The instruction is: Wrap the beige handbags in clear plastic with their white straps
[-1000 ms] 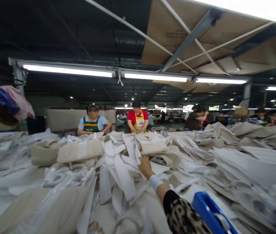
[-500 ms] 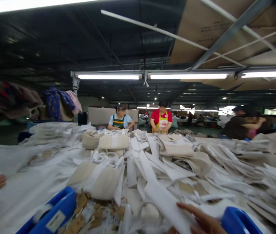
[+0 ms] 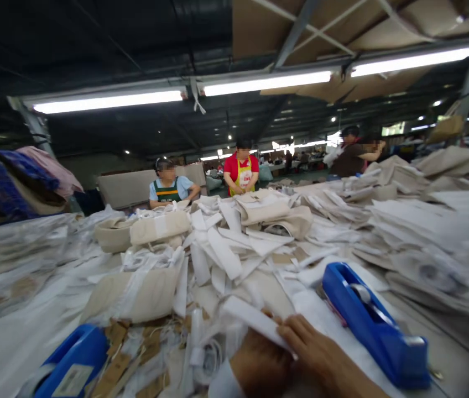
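My left hand (image 3: 259,362) and my right hand (image 3: 321,354) meet at the bottom centre of the view, over a heaped table. Both close on a folded white strip (image 3: 255,322). The left hand is curled under its near end, with a white cuff at the wrist. The right hand's fingers press on top of the strip from the right. Around them lie several more loose white strips (image 3: 222,257) and bundled white cord.
A blue tape dispenser (image 3: 371,320) stands just right of my hands, another (image 3: 72,365) at the lower left beside brown tags (image 3: 118,342). Beige cloth bags (image 3: 160,226) pile across the table. Three people work along its far side (image 3: 241,171). Clothes hang at the left (image 3: 6,177).
The view has swung from left back to the right and dipped. My left hand has come in from the far left to join the right hand, both now on the white strip.
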`<state>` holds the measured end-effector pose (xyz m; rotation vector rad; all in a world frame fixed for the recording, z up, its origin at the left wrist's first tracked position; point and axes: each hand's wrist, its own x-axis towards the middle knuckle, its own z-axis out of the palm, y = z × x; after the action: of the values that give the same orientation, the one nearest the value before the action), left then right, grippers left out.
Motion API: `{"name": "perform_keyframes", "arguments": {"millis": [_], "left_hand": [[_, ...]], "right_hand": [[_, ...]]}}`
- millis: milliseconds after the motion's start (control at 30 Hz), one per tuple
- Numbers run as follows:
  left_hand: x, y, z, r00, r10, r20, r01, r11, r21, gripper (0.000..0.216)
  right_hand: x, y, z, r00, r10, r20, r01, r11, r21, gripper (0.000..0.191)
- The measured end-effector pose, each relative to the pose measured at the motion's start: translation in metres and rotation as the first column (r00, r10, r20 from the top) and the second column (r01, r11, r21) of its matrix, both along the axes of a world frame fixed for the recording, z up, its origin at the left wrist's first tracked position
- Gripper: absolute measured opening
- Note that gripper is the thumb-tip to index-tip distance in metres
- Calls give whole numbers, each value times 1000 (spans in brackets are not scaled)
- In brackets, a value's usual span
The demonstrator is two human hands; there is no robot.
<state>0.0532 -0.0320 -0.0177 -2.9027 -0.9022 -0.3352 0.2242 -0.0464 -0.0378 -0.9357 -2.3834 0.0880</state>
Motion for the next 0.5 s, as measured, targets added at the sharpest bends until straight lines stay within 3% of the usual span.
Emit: {"name": "perform_keyframes", "arguments": {"millis": [100,167,300,400,500], "left_hand": [[-1,2,-2,998,48,29,-42,984,-174,24],[-1,6,1,996,37,78,-15,965,-262,25],[0,11,10,984,40,173,23,937,-349,25],[0,10,13,980,61,192,17,925,-380,25],[2,8,14,980,63,191,16,922,-388,24]], "right_hand": [[28,-15,19,931,-185,-315,90,952,-294,65],[47,-22,23,851,-308,-425,111,897,-427,74],[71,-34,14,799,-405,-444,30,764,-645,67],[69,-40,5,789,-431,-437,-62,652,-755,68],[58,-38,2,800,-406,-442,-150,578,-802,73]]}}
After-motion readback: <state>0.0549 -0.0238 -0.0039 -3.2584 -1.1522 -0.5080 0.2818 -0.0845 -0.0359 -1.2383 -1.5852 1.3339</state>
